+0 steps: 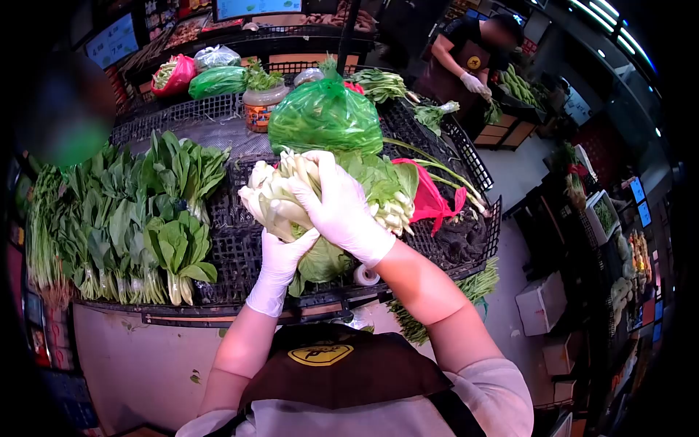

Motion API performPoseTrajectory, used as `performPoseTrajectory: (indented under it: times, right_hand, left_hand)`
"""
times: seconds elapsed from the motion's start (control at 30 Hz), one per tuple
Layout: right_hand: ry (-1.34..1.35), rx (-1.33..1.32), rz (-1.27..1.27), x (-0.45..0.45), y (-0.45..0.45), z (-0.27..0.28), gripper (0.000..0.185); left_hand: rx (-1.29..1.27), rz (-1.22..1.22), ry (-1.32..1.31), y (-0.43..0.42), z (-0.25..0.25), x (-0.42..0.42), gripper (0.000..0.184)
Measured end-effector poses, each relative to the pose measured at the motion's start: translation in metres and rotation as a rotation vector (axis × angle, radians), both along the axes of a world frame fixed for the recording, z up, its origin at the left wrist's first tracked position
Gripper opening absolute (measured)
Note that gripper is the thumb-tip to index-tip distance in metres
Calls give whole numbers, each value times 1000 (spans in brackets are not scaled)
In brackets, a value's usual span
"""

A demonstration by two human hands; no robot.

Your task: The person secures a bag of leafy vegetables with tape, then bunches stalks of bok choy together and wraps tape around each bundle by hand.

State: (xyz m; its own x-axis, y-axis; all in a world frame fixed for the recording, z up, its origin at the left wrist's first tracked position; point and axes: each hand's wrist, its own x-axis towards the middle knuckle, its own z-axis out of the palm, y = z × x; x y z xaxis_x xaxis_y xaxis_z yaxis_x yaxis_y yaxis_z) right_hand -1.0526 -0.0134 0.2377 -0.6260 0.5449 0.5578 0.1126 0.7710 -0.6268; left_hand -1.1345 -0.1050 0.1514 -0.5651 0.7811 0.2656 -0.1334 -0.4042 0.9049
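Both gloved hands are wrapped round a bunch of leafy greens (273,197), its pale stem ends pointing up and away to the left. My left hand (282,264) supports it from below, thumb pressed on the stems. My right hand (341,207) grips it from the right, with fingers over the stems. Leaves (324,261) hang below between my hands. More greens with pale stems (389,200) lie just right of my right hand. A tied green plastic bag (325,116) of vegetables stands directly behind the bunch.
Rows of leafy greens (120,226) lie at the left of the black crate-topped stand (237,273). A red plastic bag (429,193) and long stems are at the right. A jar (261,108) and bagged vegetables (218,82) stand behind. A tape roll (366,276) sits near the front edge. A gloved co-worker (466,62) handles greens at the back right.
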Motion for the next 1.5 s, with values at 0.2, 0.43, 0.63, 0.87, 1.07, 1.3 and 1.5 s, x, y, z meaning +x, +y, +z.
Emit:
performPoseTrajectory:
  times: [0.2, 0.43, 0.63, 0.87, 1.07, 1.3, 1.5]
  right_hand:
    - [130, -222, 238, 7, 7, -14, 33]
    - [-113, -254, 255, 15, 12, -20, 56]
    - [-30, -461, 267, 14, 8, -28, 66]
    - [-28, -561, 335, 27, 3, -22, 110]
    - [28, -602, 361, 17, 7, -34, 115]
    - [50, -604, 404, 15, 2, -26, 113]
    - [70, -604, 487, 7, -3, -22, 110]
  left_hand:
    - [-7, -41, -40, -2, -11, -5, 63]
    - [-116, -177, -254, -5, -15, -8, 62]
    - [-57, -239, -239, -2, -20, -11, 65]
    - [-227, -332, -144, -1, -15, -12, 92]
    - [-195, -403, -67, -5, -10, -7, 88]
    - [-213, -321, -75, -5, -11, -6, 71]
    - [-44, -238, -52, 6, -32, -9, 86]
